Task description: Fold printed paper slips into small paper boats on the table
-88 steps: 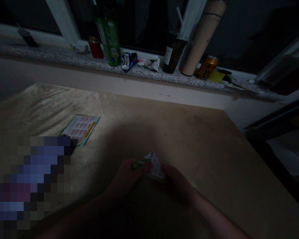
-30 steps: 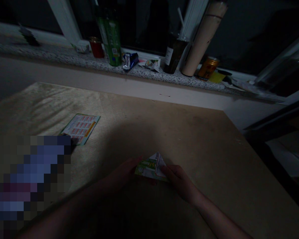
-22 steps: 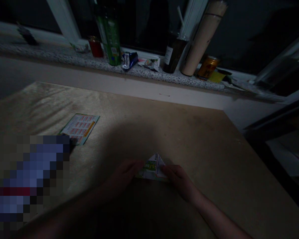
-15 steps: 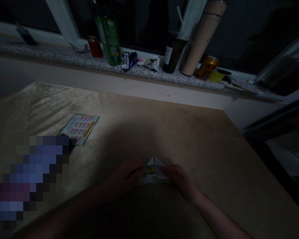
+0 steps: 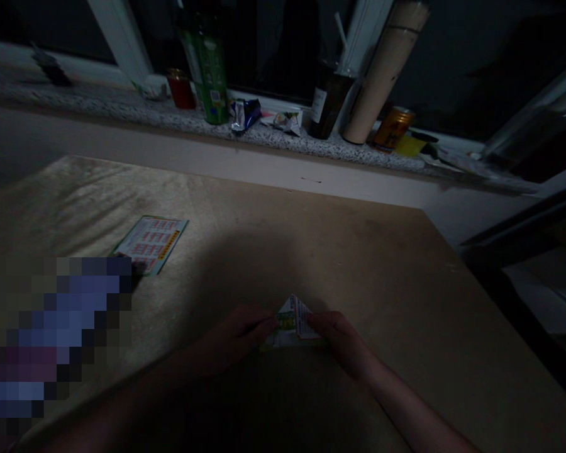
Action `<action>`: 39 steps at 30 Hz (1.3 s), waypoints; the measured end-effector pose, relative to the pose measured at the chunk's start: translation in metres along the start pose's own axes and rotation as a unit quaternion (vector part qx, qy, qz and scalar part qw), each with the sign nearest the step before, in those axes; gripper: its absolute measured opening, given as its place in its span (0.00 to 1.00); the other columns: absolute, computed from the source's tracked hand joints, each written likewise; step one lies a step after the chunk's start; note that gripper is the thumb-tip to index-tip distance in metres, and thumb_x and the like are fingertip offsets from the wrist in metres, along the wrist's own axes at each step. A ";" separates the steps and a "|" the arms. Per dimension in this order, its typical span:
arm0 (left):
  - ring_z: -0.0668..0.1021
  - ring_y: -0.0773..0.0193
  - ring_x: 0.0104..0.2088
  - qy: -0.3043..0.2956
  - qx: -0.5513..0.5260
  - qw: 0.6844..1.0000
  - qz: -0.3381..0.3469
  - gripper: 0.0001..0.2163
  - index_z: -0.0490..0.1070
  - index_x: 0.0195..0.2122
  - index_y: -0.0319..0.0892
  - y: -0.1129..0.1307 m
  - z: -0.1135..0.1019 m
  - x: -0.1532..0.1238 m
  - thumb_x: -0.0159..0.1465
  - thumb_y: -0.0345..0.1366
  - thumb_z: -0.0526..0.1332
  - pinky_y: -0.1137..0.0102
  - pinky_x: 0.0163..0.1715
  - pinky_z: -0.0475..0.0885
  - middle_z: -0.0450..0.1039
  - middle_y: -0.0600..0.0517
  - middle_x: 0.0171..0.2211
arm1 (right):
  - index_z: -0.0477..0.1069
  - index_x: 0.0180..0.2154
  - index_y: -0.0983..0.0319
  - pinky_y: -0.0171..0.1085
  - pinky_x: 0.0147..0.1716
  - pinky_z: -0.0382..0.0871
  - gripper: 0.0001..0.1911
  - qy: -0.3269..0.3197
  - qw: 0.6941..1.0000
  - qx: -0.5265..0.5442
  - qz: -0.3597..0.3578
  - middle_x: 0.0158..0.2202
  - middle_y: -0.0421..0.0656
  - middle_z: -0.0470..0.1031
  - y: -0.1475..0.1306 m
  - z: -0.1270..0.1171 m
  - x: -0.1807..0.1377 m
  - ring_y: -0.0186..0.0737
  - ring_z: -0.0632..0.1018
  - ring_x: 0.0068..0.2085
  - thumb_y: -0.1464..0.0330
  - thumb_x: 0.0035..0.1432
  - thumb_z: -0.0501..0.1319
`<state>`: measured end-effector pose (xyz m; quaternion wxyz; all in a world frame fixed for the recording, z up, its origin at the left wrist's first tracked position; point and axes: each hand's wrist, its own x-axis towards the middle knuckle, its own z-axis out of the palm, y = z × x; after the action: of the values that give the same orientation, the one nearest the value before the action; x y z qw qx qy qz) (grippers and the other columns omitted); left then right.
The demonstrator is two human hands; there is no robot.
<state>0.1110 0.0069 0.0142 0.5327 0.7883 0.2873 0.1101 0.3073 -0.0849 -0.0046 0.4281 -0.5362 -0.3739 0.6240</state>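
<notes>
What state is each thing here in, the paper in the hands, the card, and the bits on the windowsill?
Folded paper: folded to a triangle, lying on the table.
Left hand: fingers pressing the paper's left edge.
Right hand: fingers pressing its right edge.
Printed card: flat, face up, untouched.
Green bottle: upright on the windowsill.
Dark bottle: upright.
Gold can: upright.
Snack wrapper: crumpled.

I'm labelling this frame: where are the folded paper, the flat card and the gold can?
folded paper [image 5: 292,321], head view, printed top face.
flat card [image 5: 151,242], head view, middle of its face.
gold can [image 5: 393,127], head view, side wall.
</notes>
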 end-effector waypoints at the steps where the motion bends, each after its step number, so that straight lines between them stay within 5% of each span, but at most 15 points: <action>1: 0.69 0.65 0.26 0.001 0.002 1.000 0.001 0.18 0.71 0.27 0.42 0.001 0.000 0.000 0.64 0.46 0.48 0.74 0.27 0.64 0.69 0.54 0.25 | 0.74 0.27 0.66 0.30 0.20 0.53 0.25 0.000 1.000 -0.003 -0.003 0.21 0.38 0.66 0.000 0.000 0.000 0.29 0.61 0.21 0.49 0.53 0.58; 16: 0.71 0.62 0.33 0.010 0.092 0.993 0.069 0.15 0.68 0.32 0.43 0.001 0.001 -0.002 0.67 0.39 0.45 0.67 0.44 0.62 0.69 0.53 0.30 | 0.73 0.24 0.65 0.31 0.23 0.57 0.23 0.000 1.000 0.005 -0.019 0.20 0.38 0.66 0.001 -0.001 0.001 0.31 0.64 0.22 0.51 0.54 0.58; 21: 0.70 0.62 0.31 0.040 0.032 0.998 0.033 0.16 0.69 0.28 0.42 -0.001 0.003 -0.002 0.65 0.43 0.48 0.69 0.38 0.64 0.67 0.53 0.27 | 0.73 0.24 0.65 0.30 0.22 0.57 0.23 -0.016 0.999 0.022 -0.019 0.20 0.38 0.67 -0.001 0.002 0.000 0.30 0.63 0.22 0.51 0.54 0.59; 26: 0.72 0.59 0.35 0.056 -0.037 0.998 -0.001 0.14 0.74 0.33 0.44 0.001 0.003 -0.006 0.62 0.44 0.52 0.70 0.38 0.66 0.72 0.53 0.31 | 0.75 0.27 0.65 0.30 0.24 0.58 0.22 -0.012 1.000 0.016 -0.017 0.23 0.40 0.71 0.000 0.000 -0.001 0.31 0.66 0.23 0.52 0.56 0.58; 35: 0.71 0.63 0.33 0.003 -0.023 1.000 -0.007 0.15 0.73 0.38 0.42 0.000 0.000 -0.002 0.64 0.42 0.49 0.73 0.34 0.66 0.70 0.53 0.32 | 0.74 0.24 0.66 0.31 0.22 0.58 0.23 0.038 0.999 0.024 -0.012 0.20 0.40 0.69 0.007 -0.002 0.002 0.33 0.67 0.22 0.50 0.51 0.61; 39: 0.69 0.64 0.29 0.022 -0.002 1.000 -0.017 0.16 0.72 0.29 0.40 -0.004 0.002 0.000 0.63 0.44 0.49 0.72 0.32 0.65 0.67 0.54 0.26 | 0.74 0.24 0.65 0.31 0.21 0.57 0.22 0.031 0.999 0.020 -0.016 0.21 0.40 0.69 0.007 0.000 -0.002 0.32 0.66 0.22 0.52 0.53 0.60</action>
<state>0.1104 0.0060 0.0097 0.5298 0.7796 0.3120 0.1191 0.3063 -0.0887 -0.0101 0.4602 -0.5404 -0.3567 0.6074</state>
